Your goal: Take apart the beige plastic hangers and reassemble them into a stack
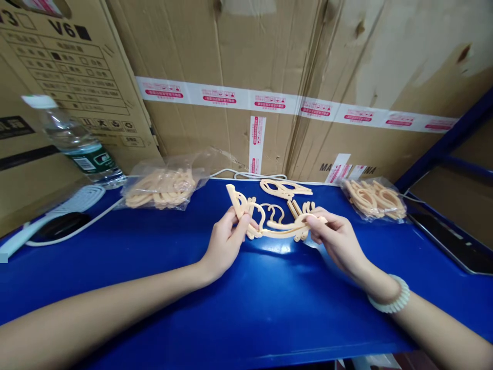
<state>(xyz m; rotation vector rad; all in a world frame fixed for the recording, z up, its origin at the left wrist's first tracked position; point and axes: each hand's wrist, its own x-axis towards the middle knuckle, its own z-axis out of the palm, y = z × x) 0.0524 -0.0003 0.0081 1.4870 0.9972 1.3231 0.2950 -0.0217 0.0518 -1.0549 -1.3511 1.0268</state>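
Note:
Both hands hold a beige plastic hanger-like piece [274, 222] just above the blue table [246, 303]. My left hand [225, 241] is closed on its left end, fingers pinching the curved arm. My right hand [334, 237], with a pale bead bracelet at the wrist, is closed on the right end. Another loose beige piece [285, 188] lies flat on the table just behind the held one.
A clear bag of beige pieces [164, 187] lies at back left, another bag [375, 199] at back right. A water bottle [75, 141] leans far left near a white power strip [57, 213] and a black object [61, 225]. A phone [449, 239] lies right. Cardboard boxes [269, 77] wall the back.

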